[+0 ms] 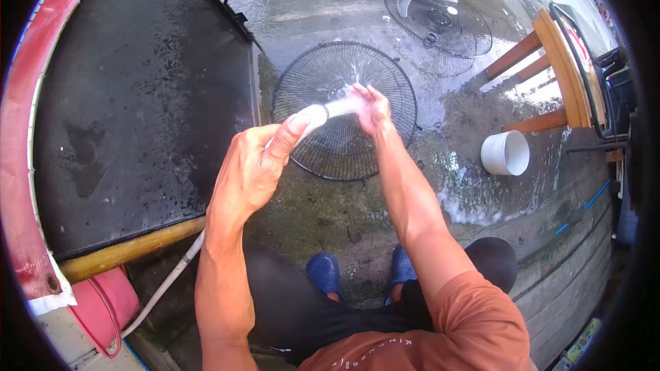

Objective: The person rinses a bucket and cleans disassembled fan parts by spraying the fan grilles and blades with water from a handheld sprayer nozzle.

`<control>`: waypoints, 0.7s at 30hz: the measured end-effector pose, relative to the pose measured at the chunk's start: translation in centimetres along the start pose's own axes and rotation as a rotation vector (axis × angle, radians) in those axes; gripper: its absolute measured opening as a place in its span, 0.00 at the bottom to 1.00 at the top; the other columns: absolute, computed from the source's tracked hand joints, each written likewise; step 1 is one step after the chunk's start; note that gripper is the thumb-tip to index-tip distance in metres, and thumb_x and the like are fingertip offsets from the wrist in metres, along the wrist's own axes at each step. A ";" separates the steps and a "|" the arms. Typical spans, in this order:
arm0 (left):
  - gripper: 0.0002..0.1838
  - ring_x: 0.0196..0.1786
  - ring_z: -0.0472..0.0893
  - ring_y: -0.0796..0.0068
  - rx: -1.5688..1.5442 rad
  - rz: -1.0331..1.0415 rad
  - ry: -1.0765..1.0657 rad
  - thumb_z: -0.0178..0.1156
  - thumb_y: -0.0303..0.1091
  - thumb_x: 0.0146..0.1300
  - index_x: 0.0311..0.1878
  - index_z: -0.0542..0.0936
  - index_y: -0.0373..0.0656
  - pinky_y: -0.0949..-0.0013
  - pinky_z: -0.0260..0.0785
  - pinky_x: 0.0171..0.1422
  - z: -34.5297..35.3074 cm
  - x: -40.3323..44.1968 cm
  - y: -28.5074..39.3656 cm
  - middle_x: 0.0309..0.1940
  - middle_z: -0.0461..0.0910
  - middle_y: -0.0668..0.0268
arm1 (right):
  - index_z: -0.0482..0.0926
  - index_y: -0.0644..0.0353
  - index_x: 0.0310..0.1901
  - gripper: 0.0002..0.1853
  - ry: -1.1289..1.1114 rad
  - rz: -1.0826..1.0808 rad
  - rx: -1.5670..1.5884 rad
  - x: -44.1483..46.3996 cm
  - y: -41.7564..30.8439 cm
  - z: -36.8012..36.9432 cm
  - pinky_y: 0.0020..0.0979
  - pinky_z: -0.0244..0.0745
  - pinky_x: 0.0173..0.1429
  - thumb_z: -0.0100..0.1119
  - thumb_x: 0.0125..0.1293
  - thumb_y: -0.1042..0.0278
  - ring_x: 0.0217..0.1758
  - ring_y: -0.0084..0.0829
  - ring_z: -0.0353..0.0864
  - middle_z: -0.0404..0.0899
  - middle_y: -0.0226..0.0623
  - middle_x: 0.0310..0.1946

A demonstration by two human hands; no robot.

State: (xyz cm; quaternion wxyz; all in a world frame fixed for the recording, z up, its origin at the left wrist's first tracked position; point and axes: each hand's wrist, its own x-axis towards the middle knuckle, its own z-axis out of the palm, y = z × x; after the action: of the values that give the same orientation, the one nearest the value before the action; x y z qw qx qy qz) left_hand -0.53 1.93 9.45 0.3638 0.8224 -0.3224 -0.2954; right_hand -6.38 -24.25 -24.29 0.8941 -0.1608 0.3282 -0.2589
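Observation:
My left hand is closed around the end of a white hose, with the thumb along its top. Water streams from the hose toward my right hand and splashes against it. My right hand is open, its fingers stretched out in the spray and partly blurred by it. Below both hands a round black wire fan grille lies flat on the wet ground.
Farther off lie another fan grille and fan blades. To the right are a white tub, soap suds and a wooden stool. A large black panel fills the left side, above a pink container.

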 end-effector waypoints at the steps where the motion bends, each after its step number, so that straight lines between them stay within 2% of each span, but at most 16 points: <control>1: 0.43 0.25 0.66 0.77 -0.013 0.010 0.034 0.48 0.73 0.72 0.26 0.74 0.33 0.65 0.59 0.30 0.2 0.0 0.2 0.17 0.64 0.68 | 0.78 0.67 0.57 0.21 0.002 0.003 0.003 -0.5 -0.4 0.6 0.43 0.73 0.68 0.48 0.77 0.58 0.59 0.43 0.79 0.82 0.45 0.53; 3: 0.42 0.25 0.65 0.77 -0.041 0.031 0.103 0.49 0.72 0.73 0.26 0.74 0.33 0.65 0.59 0.30 0.5 -0.1 0.8 0.17 0.64 0.68 | 0.79 0.65 0.57 0.19 0.040 -0.029 0.004 -0.8 -0.4 1.5 0.41 0.71 0.69 0.48 0.77 0.58 0.59 0.40 0.79 0.82 0.41 0.53; 5: 0.42 0.25 0.65 0.77 -0.037 0.020 0.060 0.50 0.72 0.72 0.26 0.75 0.33 0.64 0.60 0.30 0.6 -0.1 0.8 0.17 0.63 0.68 | 0.79 0.63 0.57 0.19 0.111 -0.101 0.000 -0.1 -0.5 2.0 0.40 0.71 0.69 0.49 0.77 0.58 0.62 0.40 0.78 0.82 0.40 0.54; 8: 0.42 0.25 0.65 0.78 -0.018 -0.004 -0.048 0.50 0.71 0.72 0.25 0.74 0.33 0.64 0.60 0.30 0.6 -0.3 0.6 0.17 0.63 0.69 | 0.79 0.64 0.58 0.20 0.039 -0.105 0.054 2.1 -1.0 0.1 0.41 0.71 0.70 0.48 0.77 0.58 0.63 0.41 0.78 0.82 0.42 0.56; 9: 0.42 0.25 0.65 0.78 -0.010 -0.013 -0.093 0.50 0.72 0.72 0.25 0.74 0.34 0.64 0.60 0.30 0.6 -0.3 0.5 0.16 0.63 0.69 | 0.78 0.65 0.60 0.21 0.054 -0.099 0.063 1.9 -1.4 0.1 0.42 0.74 0.68 0.47 0.77 0.60 0.61 0.42 0.80 0.81 0.43 0.59; 12: 0.45 0.24 0.69 0.78 0.068 -0.051 -0.162 0.44 0.74 0.73 0.28 0.79 0.33 0.66 0.62 0.32 0.2 -0.3 0.0 0.18 0.70 0.69 | 0.78 0.66 0.62 0.22 0.022 -0.138 -0.252 -0.4 -1.8 0.2 0.41 0.77 0.67 0.51 0.75 0.62 0.59 0.41 0.82 0.81 0.44 0.60; 13: 0.45 0.24 0.69 0.77 0.131 -0.086 -0.140 0.44 0.74 0.73 0.27 0.79 0.33 0.65 0.62 0.32 0.2 -0.2 0.1 0.18 0.70 0.67 | 0.79 0.67 0.61 0.22 0.044 -0.111 -0.410 -1.8 -2.1 1.4 0.41 0.81 0.63 0.55 0.73 0.61 0.59 0.41 0.83 0.81 0.45 0.60; 15: 0.45 0.24 0.69 0.75 0.254 -0.151 -0.100 0.45 0.75 0.72 0.25 0.78 0.34 0.63 0.63 0.32 0.2 -0.1 0.5 0.16 0.69 0.64 | 0.81 0.68 0.58 0.21 -0.024 -0.009 -0.661 -3.1 -1.4 2.4 0.45 0.83 0.60 0.56 0.73 0.59 0.59 0.42 0.83 0.83 0.46 0.57; 16: 0.45 0.24 0.72 0.67 0.301 -0.209 -0.094 0.46 0.75 0.71 0.24 0.78 0.33 0.59 0.65 0.34 0.1 -0.1 1.0 0.16 0.71 0.60 | 0.81 0.68 0.57 0.21 -0.059 0.044 -0.787 -3.6 -1.1 2.9 0.47 0.84 0.59 0.56 0.73 0.58 0.59 0.43 0.84 0.84 0.47 0.56; 18: 0.45 0.24 0.78 0.51 0.398 -0.330 -0.076 0.49 0.76 0.69 0.23 0.77 0.33 0.50 0.70 0.37 -0.1 -0.2 1.9 0.16 0.75 0.53 | 0.81 0.70 0.56 0.21 -0.029 0.257 -0.768 -4.6 -0.5 3.8 0.45 0.88 0.51 0.57 0.74 0.58 0.53 0.45 0.86 0.84 0.48 0.53; 20: 0.45 0.30 0.81 0.42 0.503 -0.321 0.082 0.49 0.75 0.69 0.24 0.79 0.33 0.46 0.72 0.41 0.3 -0.2 1.7 0.20 0.79 0.48 | 0.81 0.71 0.56 0.22 -0.007 0.266 -0.773 -4.4 0.8 3.6 0.43 0.88 0.50 0.55 0.76 0.58 0.51 0.44 0.87 0.84 0.50 0.53; 21: 0.45 0.33 0.83 0.38 0.555 -0.314 0.161 0.49 0.75 0.69 0.25 0.81 0.33 0.44 0.73 0.43 0.4 -0.2 1.7 0.22 0.80 0.45 | 0.81 0.71 0.56 0.22 0.002 0.182 -0.765 -4.2 1.4 3.3 0.43 0.88 0.51 0.54 0.76 0.58 0.51 0.44 0.87 0.84 0.50 0.53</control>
State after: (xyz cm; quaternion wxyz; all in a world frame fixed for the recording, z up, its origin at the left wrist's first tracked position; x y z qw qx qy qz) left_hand -1.48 0.97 10.60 0.1002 0.9506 -0.2300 -0.1830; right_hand -6.36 -20.33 -20.37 0.7885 -0.4525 0.4148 -0.0379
